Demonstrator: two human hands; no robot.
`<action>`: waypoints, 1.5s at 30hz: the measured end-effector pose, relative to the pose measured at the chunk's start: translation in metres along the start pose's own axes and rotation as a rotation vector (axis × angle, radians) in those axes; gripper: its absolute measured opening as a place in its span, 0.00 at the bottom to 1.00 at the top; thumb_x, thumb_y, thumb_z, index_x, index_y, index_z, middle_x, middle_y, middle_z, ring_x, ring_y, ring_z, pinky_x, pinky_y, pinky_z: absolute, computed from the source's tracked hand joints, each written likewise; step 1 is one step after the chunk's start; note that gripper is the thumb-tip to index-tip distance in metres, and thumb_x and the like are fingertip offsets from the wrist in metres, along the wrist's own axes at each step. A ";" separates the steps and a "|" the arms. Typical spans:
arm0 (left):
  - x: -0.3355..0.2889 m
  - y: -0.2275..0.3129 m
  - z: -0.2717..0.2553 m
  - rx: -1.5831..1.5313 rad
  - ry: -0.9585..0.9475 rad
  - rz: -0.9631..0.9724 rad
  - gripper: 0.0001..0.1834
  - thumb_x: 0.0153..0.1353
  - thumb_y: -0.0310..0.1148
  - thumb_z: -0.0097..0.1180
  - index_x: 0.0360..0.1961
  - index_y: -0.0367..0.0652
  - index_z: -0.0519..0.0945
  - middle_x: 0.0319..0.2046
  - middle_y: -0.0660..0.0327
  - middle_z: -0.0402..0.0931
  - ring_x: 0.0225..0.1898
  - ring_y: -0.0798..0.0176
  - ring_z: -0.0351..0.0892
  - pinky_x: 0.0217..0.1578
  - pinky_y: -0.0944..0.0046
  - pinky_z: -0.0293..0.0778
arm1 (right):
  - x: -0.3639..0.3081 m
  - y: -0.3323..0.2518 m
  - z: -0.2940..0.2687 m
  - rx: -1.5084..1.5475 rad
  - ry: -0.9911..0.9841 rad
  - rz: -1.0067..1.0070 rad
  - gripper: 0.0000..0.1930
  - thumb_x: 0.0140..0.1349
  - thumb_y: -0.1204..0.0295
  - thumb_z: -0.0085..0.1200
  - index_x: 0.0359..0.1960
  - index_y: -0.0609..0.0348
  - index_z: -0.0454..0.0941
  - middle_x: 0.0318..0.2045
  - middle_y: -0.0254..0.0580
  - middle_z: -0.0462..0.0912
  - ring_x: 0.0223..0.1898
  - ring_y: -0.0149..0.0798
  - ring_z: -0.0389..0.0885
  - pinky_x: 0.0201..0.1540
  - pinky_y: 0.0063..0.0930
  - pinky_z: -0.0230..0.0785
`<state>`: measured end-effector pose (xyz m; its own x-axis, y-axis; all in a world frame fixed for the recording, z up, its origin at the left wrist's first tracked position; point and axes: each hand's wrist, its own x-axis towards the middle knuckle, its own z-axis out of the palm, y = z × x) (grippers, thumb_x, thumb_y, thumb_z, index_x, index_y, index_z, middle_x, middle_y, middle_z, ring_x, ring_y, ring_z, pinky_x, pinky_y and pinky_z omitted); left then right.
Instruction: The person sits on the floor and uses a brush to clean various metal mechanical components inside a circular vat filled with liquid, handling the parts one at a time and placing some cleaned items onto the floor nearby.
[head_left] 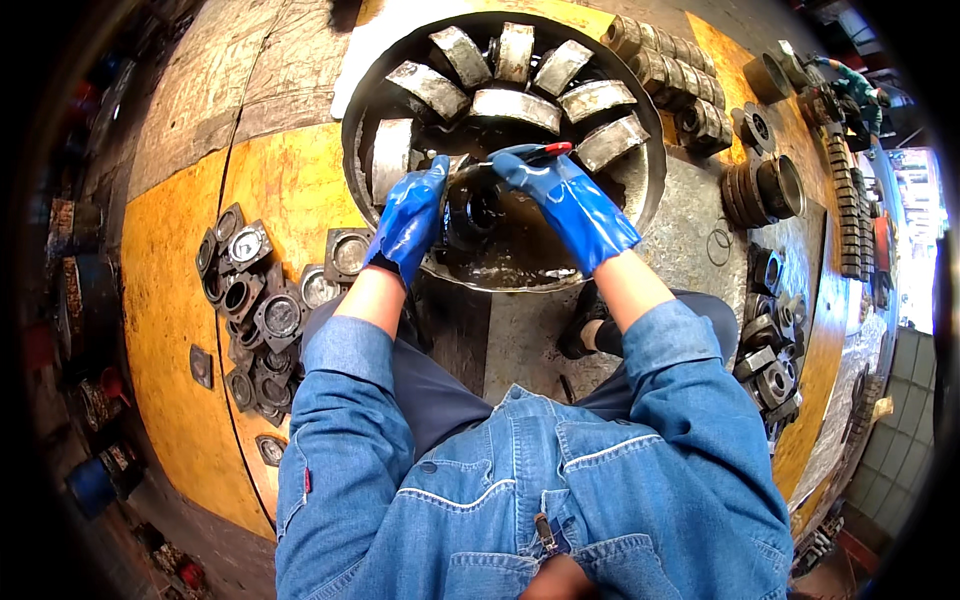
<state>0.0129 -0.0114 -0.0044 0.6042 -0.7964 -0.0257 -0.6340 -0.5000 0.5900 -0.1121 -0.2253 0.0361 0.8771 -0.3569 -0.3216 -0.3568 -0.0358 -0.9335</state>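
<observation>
Both my hands wear blue rubber gloves and work over a wide round pan (655,178) of dark liquid. My left hand (410,218) is closed on the left side of a dark, wet, ring-shaped metal part (466,218). Closed around a slim tool with a red end (557,149), my right hand (572,200) is at the upper right of that part. The fingers hide the tool's kind. Several silvery curved metal blocks (515,108) line the far side of the pan, partly wet.
Left of the pan, dark square-flanged metal parts (282,316) lie heaped on a yellow board (165,320). To the right are rows of ribbed metal pieces (665,80), large rings (780,188) and more castings (775,382). A person (858,90) in green is at the far right.
</observation>
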 end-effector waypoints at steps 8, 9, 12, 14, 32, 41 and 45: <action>0.004 0.009 0.007 -0.241 0.089 -0.081 0.17 0.77 0.35 0.49 0.59 0.36 0.78 0.44 0.35 0.83 0.48 0.34 0.82 0.49 0.43 0.77 | -0.044 0.066 0.001 0.368 0.318 0.461 0.16 0.72 0.55 0.59 0.38 0.55 0.87 0.26 0.33 0.85 0.22 0.27 0.76 0.27 0.23 0.68; 0.004 0.008 0.008 -0.361 0.119 -0.156 0.23 0.77 0.45 0.50 0.49 0.32 0.81 0.39 0.36 0.83 0.44 0.38 0.81 0.48 0.45 0.75 | -0.053 0.065 0.009 0.250 0.302 0.471 0.16 0.72 0.55 0.59 0.39 0.56 0.88 0.24 0.35 0.85 0.21 0.28 0.76 0.27 0.23 0.68; 0.004 0.012 0.010 -0.578 0.147 -0.199 0.30 0.77 0.53 0.51 0.41 0.29 0.84 0.33 0.44 0.82 0.38 0.48 0.76 0.46 0.50 0.73 | -0.074 0.057 0.026 0.255 0.225 0.422 0.22 0.72 0.51 0.57 0.38 0.59 0.88 0.27 0.38 0.87 0.28 0.31 0.81 0.32 0.26 0.70; -0.001 0.009 0.007 -0.576 0.151 -0.169 0.33 0.77 0.56 0.51 0.40 0.28 0.85 0.33 0.45 0.83 0.37 0.50 0.76 0.46 0.51 0.72 | -0.091 0.013 0.034 -0.003 0.060 0.464 0.21 0.75 0.53 0.57 0.42 0.60 0.88 0.33 0.35 0.87 0.31 0.29 0.81 0.38 0.25 0.72; -0.003 0.014 -0.004 -0.023 0.045 0.030 0.24 0.76 0.23 0.47 0.71 0.45 0.77 0.58 0.39 0.82 0.59 0.36 0.83 0.61 0.46 0.78 | -0.037 0.048 -0.004 0.087 0.452 0.294 0.26 0.65 0.51 0.61 0.54 0.61 0.83 0.43 0.42 0.85 0.42 0.36 0.77 0.52 0.35 0.73; 0.003 0.000 0.011 -0.241 0.056 -0.074 0.20 0.78 0.27 0.47 0.68 0.44 0.79 0.54 0.37 0.83 0.56 0.33 0.82 0.56 0.45 0.79 | -0.085 0.034 0.007 0.278 0.043 0.389 0.19 0.69 0.56 0.62 0.47 0.61 0.86 0.36 0.36 0.86 0.36 0.27 0.79 0.40 0.26 0.70; 0.000 0.012 0.000 -0.361 0.024 -0.136 0.19 0.80 0.35 0.48 0.65 0.41 0.81 0.52 0.38 0.84 0.54 0.35 0.84 0.55 0.48 0.78 | -0.072 0.024 -0.012 0.165 0.027 0.219 0.20 0.69 0.54 0.65 0.48 0.58 0.87 0.35 0.31 0.85 0.35 0.24 0.77 0.39 0.20 0.67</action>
<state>0.0052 -0.0171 0.0026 0.6847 -0.7208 -0.1075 -0.3387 -0.4453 0.8289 -0.1872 -0.2118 0.0388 0.7750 -0.3641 -0.5165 -0.4781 0.1967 -0.8560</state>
